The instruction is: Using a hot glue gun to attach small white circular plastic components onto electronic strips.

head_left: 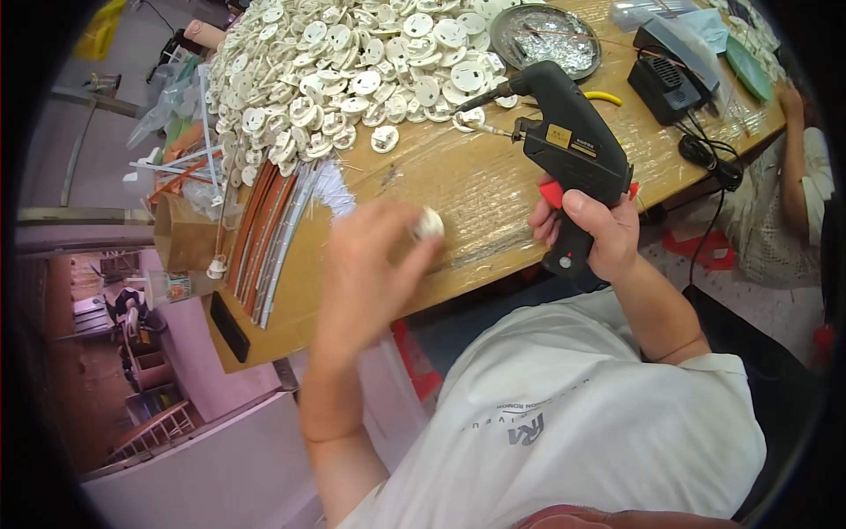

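My right hand (608, 231) is wrapped round the grip of a black soldering gun (557, 115) with a red trigger. The gun's thin tip and feed tube point left, over the edge of the heaped parts. My left hand (366, 251), smeared by motion, is above the table's near side. A small white round plastic part (429, 224) sits between its thumb and fingers. Beyond both hands lies a large heap of similar white round parts (352, 70). One such part (384, 138) rests at the heap's near edge.
Bundled brown and grey strips (275, 238) lie left, near a black phone-like slab (230, 328). A round metal tray (583, 66) with silvery scraps stands far, by a yellow curved handle (603, 98). A black power unit (667, 88) trails a cable right. Another person's arm (793, 167) shows there.
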